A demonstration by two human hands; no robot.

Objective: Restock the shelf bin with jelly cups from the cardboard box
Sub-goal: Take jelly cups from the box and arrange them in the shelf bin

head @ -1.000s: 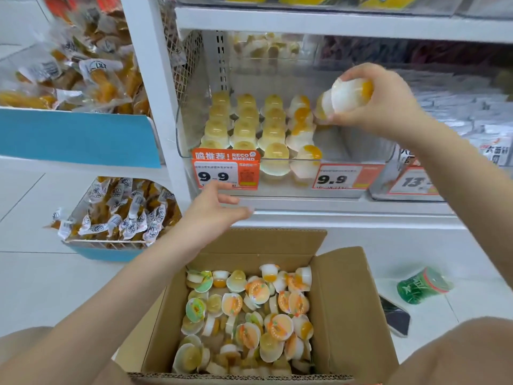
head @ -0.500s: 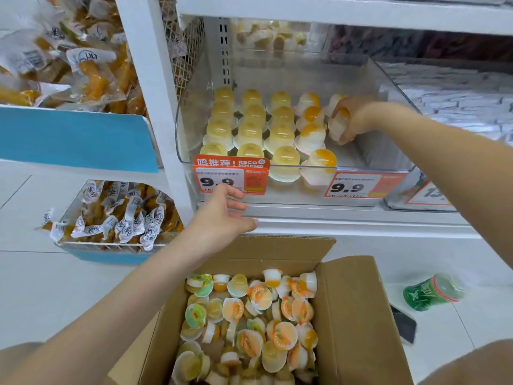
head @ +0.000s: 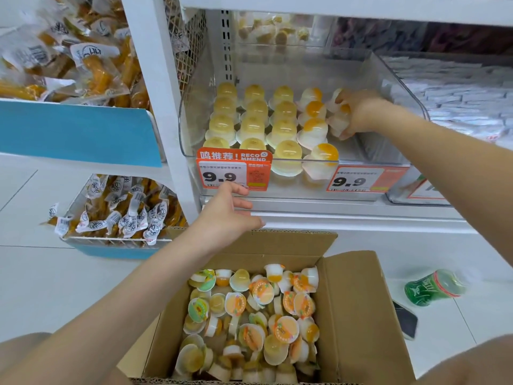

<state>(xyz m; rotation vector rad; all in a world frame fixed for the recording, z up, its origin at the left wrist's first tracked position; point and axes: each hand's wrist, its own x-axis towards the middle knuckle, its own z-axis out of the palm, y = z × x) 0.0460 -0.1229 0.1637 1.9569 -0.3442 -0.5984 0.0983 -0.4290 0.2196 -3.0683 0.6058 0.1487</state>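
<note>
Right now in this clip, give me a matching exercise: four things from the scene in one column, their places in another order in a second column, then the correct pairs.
Things:
1. right hand
2. left hand
3. green bottle
4. phone

Places:
A. lying on its side on the floor, right of the cardboard box
B. inside the clear shelf bin, on jelly cups
C. flat on the floor, partly hidden by the box flap
D. open, above the box's far edge, just below a price tag

Pairs: 1-B, 2-D, 3-A, 4-C
</note>
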